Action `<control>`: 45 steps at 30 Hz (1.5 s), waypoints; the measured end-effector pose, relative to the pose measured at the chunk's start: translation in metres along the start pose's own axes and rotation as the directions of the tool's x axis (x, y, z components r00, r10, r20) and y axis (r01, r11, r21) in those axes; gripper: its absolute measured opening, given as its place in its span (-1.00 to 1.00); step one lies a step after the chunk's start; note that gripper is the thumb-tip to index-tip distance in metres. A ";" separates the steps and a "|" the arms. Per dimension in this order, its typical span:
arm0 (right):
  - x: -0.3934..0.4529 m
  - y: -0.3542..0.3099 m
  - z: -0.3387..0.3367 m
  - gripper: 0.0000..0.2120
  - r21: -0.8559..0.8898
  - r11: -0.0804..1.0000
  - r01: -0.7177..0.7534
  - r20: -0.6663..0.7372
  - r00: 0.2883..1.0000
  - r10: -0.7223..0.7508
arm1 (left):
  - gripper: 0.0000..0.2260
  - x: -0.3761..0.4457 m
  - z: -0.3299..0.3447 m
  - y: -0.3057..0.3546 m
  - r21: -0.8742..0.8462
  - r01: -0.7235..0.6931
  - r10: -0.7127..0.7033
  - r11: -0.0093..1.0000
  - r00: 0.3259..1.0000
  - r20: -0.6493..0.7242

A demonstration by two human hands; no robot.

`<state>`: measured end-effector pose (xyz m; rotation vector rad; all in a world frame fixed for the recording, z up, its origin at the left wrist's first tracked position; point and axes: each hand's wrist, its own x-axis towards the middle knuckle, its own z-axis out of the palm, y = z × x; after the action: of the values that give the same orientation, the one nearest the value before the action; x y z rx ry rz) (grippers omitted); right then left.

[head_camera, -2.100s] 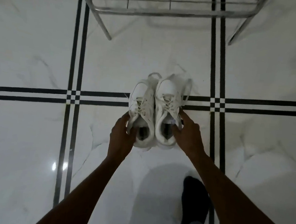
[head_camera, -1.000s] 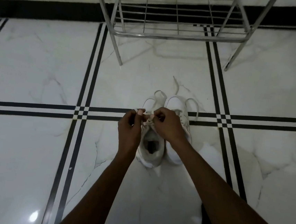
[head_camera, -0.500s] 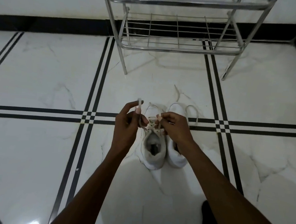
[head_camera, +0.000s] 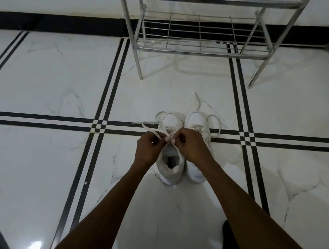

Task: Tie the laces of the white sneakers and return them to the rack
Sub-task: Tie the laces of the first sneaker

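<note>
Two white sneakers sit side by side on the marble floor (head_camera: 43, 82), toes pointing to twelve o'clock toward the steel shoe rack (head_camera: 196, 51), which stands well apart from them. My left hand (head_camera: 148, 150) and my right hand (head_camera: 190, 145) meet over the left sneaker (head_camera: 170, 165), each closed in a pinch on its lace (head_camera: 154, 132) right where the two strands cross at the top of the tongue; the loose ends trail off toward ten o'clock. I judge this to be the first knot being drawn tight. The lace is flat, soft and limp, so it will hold no shape by itself and will slacken if I ease off; I should pinch it close to the crossing and keep tension on both strands while forming the loops. The right sneaker (head_camera: 199, 123), just beside at three o'clock and partly under my right wrist, has its lace lying loose in loops on the tile beyond the toe. The shoes look light and padded, easy to lift by the heel collars, one in each hand. By my count: two sneakers, two laces, one rack with two wire shelves in view, both bare as far as I can see.
</note>
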<state>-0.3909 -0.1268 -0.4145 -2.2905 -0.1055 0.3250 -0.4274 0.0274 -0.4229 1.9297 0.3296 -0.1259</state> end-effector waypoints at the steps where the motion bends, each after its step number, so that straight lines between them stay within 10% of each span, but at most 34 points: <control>1: 0.000 0.000 0.001 -0.90 -0.026 1.000 0.015 -0.012 1.000 -0.015 | -0.92 0.000 0.000 -0.001 0.084 -0.028 0.030 0.996 0.999 -0.024; 15: -0.014 -0.009 0.027 -0.94 0.084 0.984 -0.156 -0.339 0.924 0.175 | -0.91 -0.004 0.011 -0.009 0.311 0.006 0.084 0.950 0.958 -0.275; 33: -0.009 -0.009 0.034 -0.92 0.293 0.912 -0.287 -0.241 0.901 0.361 | -0.80 -0.006 0.006 -0.024 0.159 0.028 0.023 0.987 0.951 -0.309; 42: 0.012 -0.029 0.001 -0.89 0.777 0.573 -0.261 -0.048 0.883 0.467 | -0.69 0.003 -0.017 0.014 -0.103 -0.149 0.127 0.984 0.974 -0.189; 45: 0.011 -0.040 0.000 -0.88 0.627 0.748 -0.217 -0.019 0.956 0.293 | -0.69 0.010 -0.021 0.033 -0.195 -0.171 0.152 0.966 0.982 -0.108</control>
<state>-0.3789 -0.0981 -0.3876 -1.6479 0.3405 0.3074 -0.4098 0.0373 -0.3876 1.7536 0.2350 0.1018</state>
